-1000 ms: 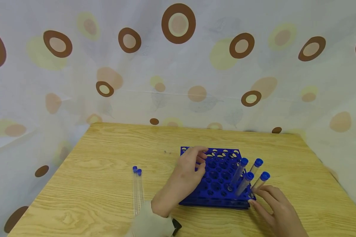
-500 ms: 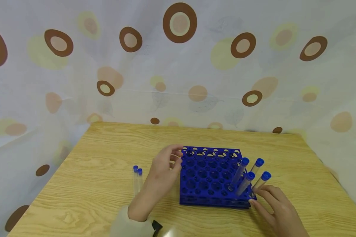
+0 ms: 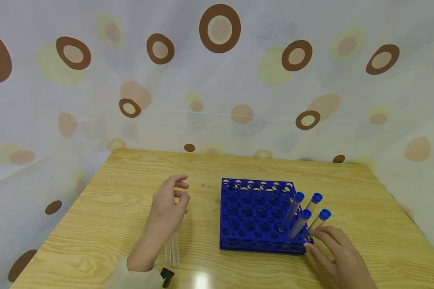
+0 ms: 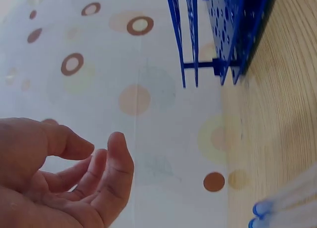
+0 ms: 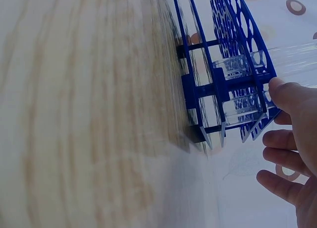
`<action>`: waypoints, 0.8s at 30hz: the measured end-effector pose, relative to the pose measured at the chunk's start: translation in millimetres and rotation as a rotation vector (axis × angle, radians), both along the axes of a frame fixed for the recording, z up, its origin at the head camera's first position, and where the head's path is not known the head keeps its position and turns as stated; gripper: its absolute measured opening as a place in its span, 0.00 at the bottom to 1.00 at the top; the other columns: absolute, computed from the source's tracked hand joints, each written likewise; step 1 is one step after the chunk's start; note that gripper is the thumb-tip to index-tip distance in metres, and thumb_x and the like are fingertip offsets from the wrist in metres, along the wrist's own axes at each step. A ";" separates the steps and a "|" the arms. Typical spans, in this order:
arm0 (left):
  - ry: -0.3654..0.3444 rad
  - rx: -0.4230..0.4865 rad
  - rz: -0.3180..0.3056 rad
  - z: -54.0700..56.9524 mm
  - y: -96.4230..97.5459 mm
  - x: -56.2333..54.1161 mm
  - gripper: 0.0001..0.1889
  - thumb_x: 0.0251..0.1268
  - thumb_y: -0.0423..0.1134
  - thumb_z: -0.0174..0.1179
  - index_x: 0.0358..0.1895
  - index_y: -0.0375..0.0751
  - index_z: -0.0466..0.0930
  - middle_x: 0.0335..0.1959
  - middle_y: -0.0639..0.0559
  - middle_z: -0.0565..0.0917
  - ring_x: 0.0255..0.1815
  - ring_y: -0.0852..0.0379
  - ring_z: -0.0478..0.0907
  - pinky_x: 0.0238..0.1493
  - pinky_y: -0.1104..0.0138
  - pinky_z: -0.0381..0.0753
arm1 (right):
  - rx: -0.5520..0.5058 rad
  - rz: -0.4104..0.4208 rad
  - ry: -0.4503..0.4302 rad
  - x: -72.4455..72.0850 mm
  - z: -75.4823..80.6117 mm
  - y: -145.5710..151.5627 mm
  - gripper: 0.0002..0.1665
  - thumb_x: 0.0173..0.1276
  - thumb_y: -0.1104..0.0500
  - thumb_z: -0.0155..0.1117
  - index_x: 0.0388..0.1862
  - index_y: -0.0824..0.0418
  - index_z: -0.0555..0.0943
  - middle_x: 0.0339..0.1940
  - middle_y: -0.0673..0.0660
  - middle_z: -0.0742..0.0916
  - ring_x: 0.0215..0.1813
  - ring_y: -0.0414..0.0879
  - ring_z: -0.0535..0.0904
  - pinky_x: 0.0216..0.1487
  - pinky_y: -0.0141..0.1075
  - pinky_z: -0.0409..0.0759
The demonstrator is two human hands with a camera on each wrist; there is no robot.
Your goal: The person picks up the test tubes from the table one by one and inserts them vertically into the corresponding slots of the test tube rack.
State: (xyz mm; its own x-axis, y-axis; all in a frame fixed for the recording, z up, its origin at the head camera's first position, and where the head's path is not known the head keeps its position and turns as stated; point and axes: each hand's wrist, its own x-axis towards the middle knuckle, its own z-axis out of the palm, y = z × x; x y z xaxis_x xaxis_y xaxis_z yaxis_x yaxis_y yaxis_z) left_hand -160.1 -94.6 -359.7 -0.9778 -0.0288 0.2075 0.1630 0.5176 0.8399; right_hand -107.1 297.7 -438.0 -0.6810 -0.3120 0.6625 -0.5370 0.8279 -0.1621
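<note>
A blue test tube rack [image 3: 238, 243] stands on the table, with several blue-capped clear test tubes [image 3: 298, 225] leaning in its holes at the right end. My right hand [image 3: 338, 251] grips the rack's front right corner between thumb and index finger, close beside the nearest tube. In the right wrist view its other fingers reach past the rack's end. My left hand [image 3: 166, 206] is raised to the left of the rack with loosely bent fingers and holds nothing. Below its wrist lie capped test tubes [image 3: 172, 251], their caps hidden in the head view but visible in the left wrist view.
The wooden table [image 3: 130, 168] runs back to a patterned curtain [image 3: 217, 80] that also hangs along both sides. A black strap end [image 3: 167, 276] hangs at my left sleeve [image 3: 134, 279].
My left hand has moved left from over the rack to above the loose tubes, uncovering the rack's left part. My right hand has stayed at the rack's corner.
</note>
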 end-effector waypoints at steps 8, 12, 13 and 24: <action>-0.060 -0.162 0.045 -6.1 -21.5 -0.3 0.20 0.70 0.28 0.51 0.63 0.32 0.71 0.52 0.39 0.79 0.42 0.50 0.81 0.30 0.69 0.82 | -0.001 0.000 0.006 0.1 -0.5 -0.3 0.19 0.46 0.64 0.79 0.39 0.61 0.86 0.40 0.49 0.83 0.46 0.38 0.74 0.52 0.17 0.68; -0.133 -0.219 0.046 -11.2 -26.5 -0.5 0.21 0.70 0.30 0.50 0.64 0.28 0.69 0.51 0.37 0.79 0.40 0.51 0.82 0.31 0.67 0.81 | -0.006 0.004 0.002 0.1 -0.7 -0.2 0.18 0.48 0.63 0.79 0.40 0.61 0.86 0.40 0.49 0.83 0.46 0.38 0.74 0.52 0.18 0.68; -0.146 -0.232 0.045 -12.4 -27.6 -0.2 0.21 0.70 0.30 0.50 0.64 0.27 0.69 0.51 0.37 0.79 0.39 0.52 0.81 0.31 0.68 0.81 | -0.007 0.004 0.001 0.2 -0.6 -0.2 0.18 0.48 0.63 0.79 0.40 0.61 0.86 0.40 0.49 0.83 0.46 0.38 0.74 0.51 0.18 0.68; -0.346 -0.234 0.000 -22.7 -32.9 1.2 0.20 0.75 0.32 0.48 0.64 0.24 0.67 0.43 0.38 0.78 0.18 0.58 0.78 0.18 0.72 0.74 | -0.016 -0.004 0.009 0.8 1.0 -1.4 0.17 0.50 0.61 0.79 0.39 0.60 0.86 0.40 0.49 0.83 0.45 0.38 0.75 0.52 0.17 0.68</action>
State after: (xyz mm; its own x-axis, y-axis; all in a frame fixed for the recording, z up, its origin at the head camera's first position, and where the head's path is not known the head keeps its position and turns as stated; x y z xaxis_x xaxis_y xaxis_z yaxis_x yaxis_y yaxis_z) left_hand -159.0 -127.5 -382.4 -0.9911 -0.0197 -0.1320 -0.1078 0.7011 0.7049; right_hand -106.3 296.3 -437.0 -0.6765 -0.2983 0.6733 -0.5348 0.8276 -0.1706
